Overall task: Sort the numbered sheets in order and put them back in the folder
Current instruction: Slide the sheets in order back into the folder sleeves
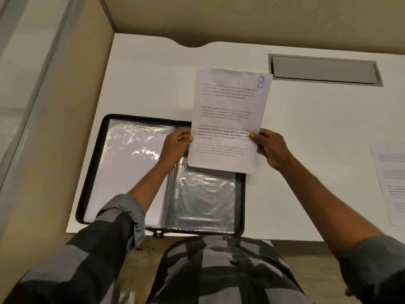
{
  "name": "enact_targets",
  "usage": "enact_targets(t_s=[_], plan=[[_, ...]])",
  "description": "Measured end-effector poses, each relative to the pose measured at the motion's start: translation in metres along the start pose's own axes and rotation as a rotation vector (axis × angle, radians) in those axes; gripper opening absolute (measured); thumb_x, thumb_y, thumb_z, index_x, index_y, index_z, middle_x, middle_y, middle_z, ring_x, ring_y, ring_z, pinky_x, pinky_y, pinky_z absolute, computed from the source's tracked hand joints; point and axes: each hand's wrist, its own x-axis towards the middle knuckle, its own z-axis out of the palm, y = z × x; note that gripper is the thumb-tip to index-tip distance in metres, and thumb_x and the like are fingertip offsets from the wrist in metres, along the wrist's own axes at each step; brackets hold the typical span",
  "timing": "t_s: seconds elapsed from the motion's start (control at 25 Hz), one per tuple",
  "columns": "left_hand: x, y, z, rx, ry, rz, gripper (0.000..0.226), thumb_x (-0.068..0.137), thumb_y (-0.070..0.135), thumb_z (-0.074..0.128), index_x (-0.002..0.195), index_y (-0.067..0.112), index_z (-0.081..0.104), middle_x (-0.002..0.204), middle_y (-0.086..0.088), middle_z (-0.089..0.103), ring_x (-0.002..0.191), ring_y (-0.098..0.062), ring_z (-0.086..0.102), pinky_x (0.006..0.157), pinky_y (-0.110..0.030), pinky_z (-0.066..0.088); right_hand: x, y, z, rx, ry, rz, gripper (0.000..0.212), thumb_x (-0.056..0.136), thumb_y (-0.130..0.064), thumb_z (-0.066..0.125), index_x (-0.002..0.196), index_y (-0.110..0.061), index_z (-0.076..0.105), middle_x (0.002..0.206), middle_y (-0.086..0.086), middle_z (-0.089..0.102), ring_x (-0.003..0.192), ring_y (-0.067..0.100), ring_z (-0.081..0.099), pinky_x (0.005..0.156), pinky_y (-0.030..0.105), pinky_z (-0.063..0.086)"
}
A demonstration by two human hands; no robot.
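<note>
A printed sheet marked 8 [230, 110] in its top right corner is held up over the desk. My left hand [176, 148] pinches its left edge and my right hand [270, 150] pinches its right edge. Under the sheet lies an open black zip folder [94, 172] with clear plastic sleeves. Its left sleeve [127, 163] holds white paper, while the right sleeve [203, 198] looks shiny and see-through. More printed sheets [392, 183] lie at the desk's right edge, partly cut off by the frame.
The white desk [153, 84] sits in a corner between beige partition walls. A grey cable hatch [324, 70] is set into the desk at the back right. The folder's near edge reaches the desk's front edge.
</note>
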Motion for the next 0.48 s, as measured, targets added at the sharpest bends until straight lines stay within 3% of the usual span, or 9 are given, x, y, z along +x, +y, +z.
enact_targets(t_s=[0.16,0.28,0.36,0.48], plan=[[0.013,-0.007,-0.002,0.273,0.083,0.105,0.039,0.091,-0.005,0.055,0.123,0.013,0.068,0.111,0.002,0.073,0.100,-0.012,0.069,0.095,-0.038,0.058,0.034,-0.025,0.002,0.105,0.062,-0.029,0.018,0.095,-0.006,0.067,0.113,-0.009,0.068,0.101,0.002,0.076,0.089,0.014,0.073,0.076,0.027,0.060],[0.025,-0.022,0.004,0.635,-0.047,0.284,0.039,0.100,0.021,0.061,0.137,0.013,0.061,0.137,-0.008,0.063,0.125,-0.025,0.059,0.108,-0.046,0.048,0.061,-0.040,0.002,0.198,0.116,-0.041,0.027,0.094,-0.006,0.070,0.121,-0.007,0.067,0.111,0.005,0.076,0.098,0.017,0.074,0.080,0.031,0.060],[0.034,-0.033,0.007,0.911,-0.108,0.331,0.057,0.103,0.045,0.056,0.148,0.010,0.050,0.156,-0.012,0.047,0.143,-0.030,0.044,0.116,-0.047,0.038,0.077,-0.046,0.006,0.231,0.135,-0.039,0.029,0.093,-0.005,0.071,0.122,-0.006,0.067,0.113,0.006,0.075,0.100,0.018,0.074,0.083,0.033,0.060],[0.046,-0.032,0.011,1.097,-0.050,0.398,0.061,0.104,0.049,0.050,0.152,0.012,0.044,0.158,-0.010,0.043,0.142,-0.031,0.042,0.112,-0.049,0.035,0.092,-0.048,0.017,0.253,0.131,-0.025,0.029,0.093,-0.004,0.070,0.122,-0.006,0.067,0.111,0.005,0.076,0.099,0.018,0.074,0.083,0.033,0.060]])
